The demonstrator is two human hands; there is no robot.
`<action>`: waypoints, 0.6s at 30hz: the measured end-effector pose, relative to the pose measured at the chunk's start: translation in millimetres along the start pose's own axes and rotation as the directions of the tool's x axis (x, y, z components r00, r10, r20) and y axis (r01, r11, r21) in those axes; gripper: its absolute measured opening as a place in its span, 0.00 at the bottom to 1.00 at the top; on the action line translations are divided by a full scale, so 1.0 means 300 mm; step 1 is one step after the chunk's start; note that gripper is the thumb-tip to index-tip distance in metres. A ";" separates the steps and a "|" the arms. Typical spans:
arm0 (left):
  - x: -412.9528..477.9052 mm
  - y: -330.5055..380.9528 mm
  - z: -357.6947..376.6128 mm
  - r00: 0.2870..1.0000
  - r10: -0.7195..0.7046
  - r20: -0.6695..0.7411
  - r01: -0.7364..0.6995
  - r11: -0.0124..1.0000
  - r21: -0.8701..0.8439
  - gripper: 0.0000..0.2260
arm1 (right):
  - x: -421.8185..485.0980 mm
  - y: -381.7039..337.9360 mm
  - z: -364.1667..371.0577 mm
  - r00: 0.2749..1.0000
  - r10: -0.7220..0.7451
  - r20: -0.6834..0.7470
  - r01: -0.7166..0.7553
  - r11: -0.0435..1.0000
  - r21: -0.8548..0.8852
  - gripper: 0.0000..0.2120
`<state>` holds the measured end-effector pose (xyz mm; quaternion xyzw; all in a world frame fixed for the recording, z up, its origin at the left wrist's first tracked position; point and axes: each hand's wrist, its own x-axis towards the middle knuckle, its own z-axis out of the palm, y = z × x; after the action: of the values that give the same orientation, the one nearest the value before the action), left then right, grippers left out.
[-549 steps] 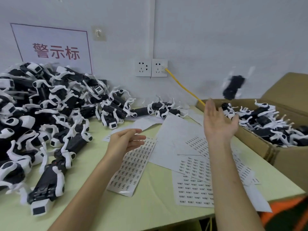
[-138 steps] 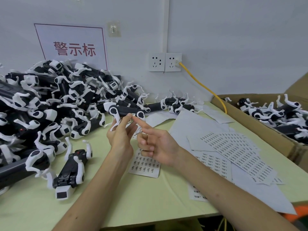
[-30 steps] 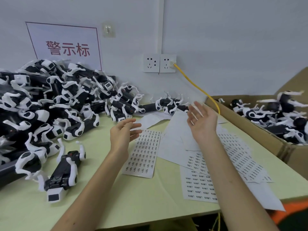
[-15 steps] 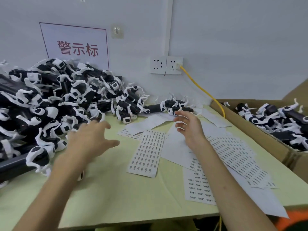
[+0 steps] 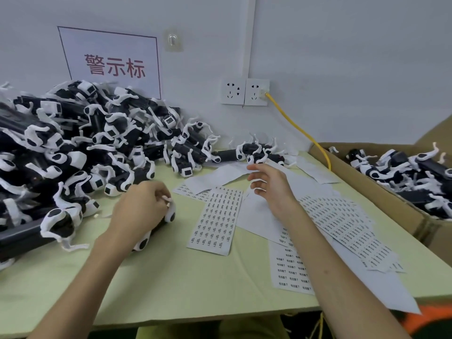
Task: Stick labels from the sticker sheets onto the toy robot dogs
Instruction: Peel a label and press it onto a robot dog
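My left hand (image 5: 141, 206) grips a black and white toy robot dog (image 5: 156, 228) lying on the green table; the hand covers most of the dog. My right hand (image 5: 271, 184) hovers open, fingers loosely bent, above the blank white papers at the middle of the table. A narrow sticker sheet (image 5: 216, 220) with rows of small labels lies between my two hands. More sticker sheets (image 5: 342, 223) overlap to the right under my right forearm. A big pile of toy robot dogs (image 5: 68, 152) fills the left of the table.
A cardboard box (image 5: 367, 182) at the right holds several more toy dogs (image 5: 411, 172). A yellow cable (image 5: 298, 133) runs from a wall socket (image 5: 255, 91) down behind the box. A sign (image 5: 112, 62) hangs on the wall. The table's front edge (image 5: 195, 319) is near me.
My left hand has come down from the pile's edge and taken hold of the dog lying at the front. My right hand has drawn back slightly towards the middle of the papers.
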<state>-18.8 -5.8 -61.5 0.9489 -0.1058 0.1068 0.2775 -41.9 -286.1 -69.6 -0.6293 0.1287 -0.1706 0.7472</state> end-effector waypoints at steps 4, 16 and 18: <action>0.019 0.045 0.044 0.991 0.123 0.043 -0.120 0.991 -0.060 0.14 | -0.003 0.011 0.010 1.000 0.004 0.024 -0.003 0.999 -0.041 0.09; 0.060 0.136 0.115 0.956 0.174 -0.238 -0.264 0.864 -0.428 0.13 | -0.028 0.027 0.040 0.997 0.025 0.078 -0.011 0.986 -0.166 0.09; 0.075 0.163 0.086 0.946 0.033 -0.322 -0.245 0.724 -0.645 0.11 | -0.035 0.025 0.048 0.990 0.028 0.135 -0.002 0.983 -0.184 0.10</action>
<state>-6.3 -63.4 -52.1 0.7454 -0.1674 0.2185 0.6071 -44.8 -267.7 -74.8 -0.7045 0.0968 -0.1087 0.6946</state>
